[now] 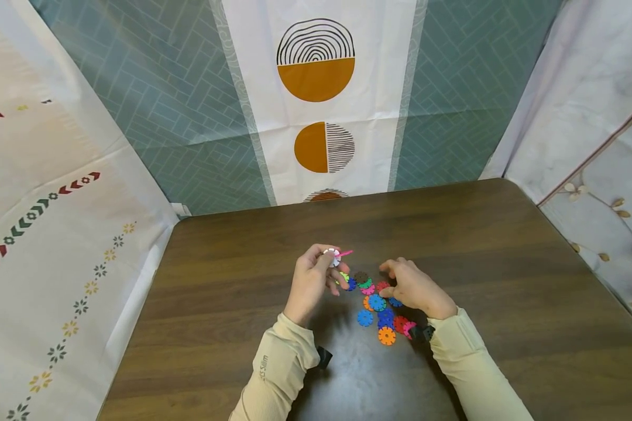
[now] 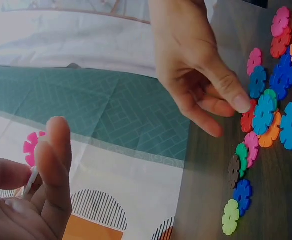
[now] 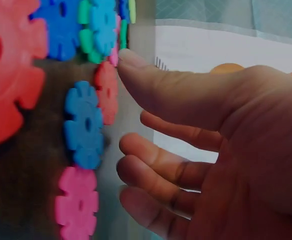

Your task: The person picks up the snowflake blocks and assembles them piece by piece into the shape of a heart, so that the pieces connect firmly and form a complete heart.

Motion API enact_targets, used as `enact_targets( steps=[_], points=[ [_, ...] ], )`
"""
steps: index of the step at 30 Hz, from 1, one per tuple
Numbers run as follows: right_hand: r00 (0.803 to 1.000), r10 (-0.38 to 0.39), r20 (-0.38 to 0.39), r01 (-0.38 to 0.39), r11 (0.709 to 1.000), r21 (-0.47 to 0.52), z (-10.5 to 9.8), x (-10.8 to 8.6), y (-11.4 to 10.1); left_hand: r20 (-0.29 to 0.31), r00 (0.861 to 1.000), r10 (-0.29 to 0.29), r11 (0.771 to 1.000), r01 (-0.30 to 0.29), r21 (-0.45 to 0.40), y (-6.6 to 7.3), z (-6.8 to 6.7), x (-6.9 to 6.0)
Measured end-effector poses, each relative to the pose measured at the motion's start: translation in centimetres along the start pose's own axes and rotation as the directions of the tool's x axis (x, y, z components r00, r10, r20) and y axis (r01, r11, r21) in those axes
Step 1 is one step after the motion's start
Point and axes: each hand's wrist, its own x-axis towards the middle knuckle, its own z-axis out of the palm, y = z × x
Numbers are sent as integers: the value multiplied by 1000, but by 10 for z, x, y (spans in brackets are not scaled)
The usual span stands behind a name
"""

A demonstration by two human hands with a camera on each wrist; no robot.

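My left hand is raised over the table and pinches a white notched disc between thumb and fingers. Joined to it, a pink notched disc sticks out at an angle. My right hand hovers over the right side of the scattered discs, its fingers loosely bent and nothing held. Its thumb is near a red disc; a blue disc and another pink disc lie close by. Whether the thumb touches the red disc I cannot tell.
Several loose notched discs lie on the brown wooden table, among them an orange disc, a light blue disc and a yellow-green disc. Some overlap. Patterned cloth hangs behind the table's far edge.
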Motion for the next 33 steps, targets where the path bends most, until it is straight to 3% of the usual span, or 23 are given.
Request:
enact_targets(
  steps=[12, 25, 33],
  points=[
    [998, 12, 54, -16, 998, 68, 8, 8, 5, -19, 1000, 24, 1000, -24, 15, 1, -2, -1],
    [996, -89, 23, 89, 996, 1, 8, 7, 7, -30, 999, 26, 1000, -26, 0, 4, -4, 1],
    [996, -75, 54, 75, 997, 12, 6, 3, 7, -25, 999, 26, 1000, -27, -2, 3, -4, 2]
  ],
)
